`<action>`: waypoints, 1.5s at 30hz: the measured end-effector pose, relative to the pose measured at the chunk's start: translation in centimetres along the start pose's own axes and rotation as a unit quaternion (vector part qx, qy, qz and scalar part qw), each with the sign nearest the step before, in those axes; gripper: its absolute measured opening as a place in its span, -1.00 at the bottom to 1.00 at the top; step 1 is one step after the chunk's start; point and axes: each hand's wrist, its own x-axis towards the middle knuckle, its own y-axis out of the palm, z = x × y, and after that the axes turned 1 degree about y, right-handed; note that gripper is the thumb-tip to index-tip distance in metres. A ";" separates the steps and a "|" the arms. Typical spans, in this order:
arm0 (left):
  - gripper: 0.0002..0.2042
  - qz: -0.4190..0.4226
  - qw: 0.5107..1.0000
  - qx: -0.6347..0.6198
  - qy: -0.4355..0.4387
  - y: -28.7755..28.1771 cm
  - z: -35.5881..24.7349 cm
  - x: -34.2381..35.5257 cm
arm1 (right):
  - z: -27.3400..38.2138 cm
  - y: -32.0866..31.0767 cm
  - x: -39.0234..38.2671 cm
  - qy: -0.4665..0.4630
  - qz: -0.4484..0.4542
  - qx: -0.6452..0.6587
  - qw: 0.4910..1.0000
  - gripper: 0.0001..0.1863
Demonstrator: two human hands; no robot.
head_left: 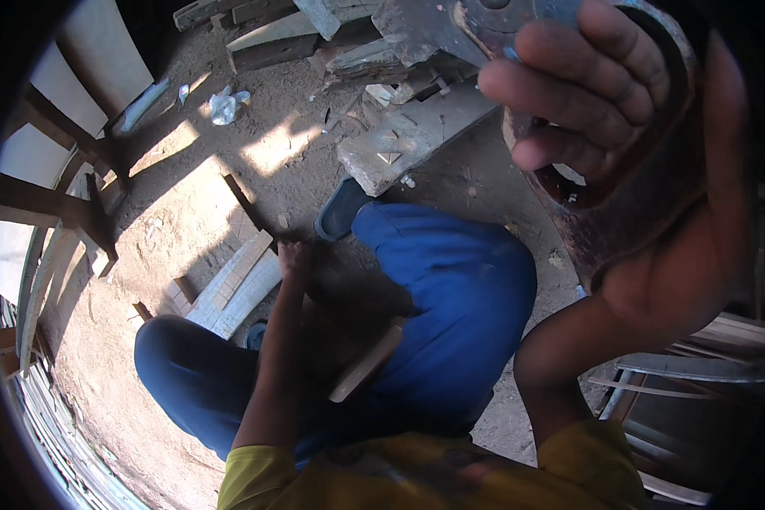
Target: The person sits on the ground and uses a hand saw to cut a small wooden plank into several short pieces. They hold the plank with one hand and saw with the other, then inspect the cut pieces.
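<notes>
While the left hand [296, 257] hangs low, right hand [595, 93] grips a raised rusty blade [450, 25].

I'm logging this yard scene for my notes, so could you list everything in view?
Rusty metal blade tool: one, grey-brown, raised top right in the right hand's grip.
Wooden slats: a few, pale, on the dirt by the left hand.
Flat wooden piece: one, tan, lying across the lap.
Stone slab: one, grey, upper centre on the ground.
Crumpled plastic: one, whitish, upper left.
Shoe: one, dark blue, centre.
Trousers: blue.
Shirt: yellow.
Left hand: reaching down to the slats.
Right hand: gripping the tool.
</notes>
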 end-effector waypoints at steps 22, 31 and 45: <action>-0.81 -0.191 0.912 -0.361 -0.033 -5.9 0.1 0.6 | 1.3 -1.3 -3.1 -0.022 0.005 -0.031 0.999 -0.31; -0.78 -0.294 0.672 -0.678 -0.060 -20.9 -1.3 -1.7 | 1.4 -1.2 -3.0 -0.020 -0.022 -0.054 0.998 -0.28; -0.84 -0.292 0.656 -0.694 0.061 -28.7 -7.8 -1.0 | 0.0 1.0 -2.4 0.016 -0.178 -0.061 0.982 -0.30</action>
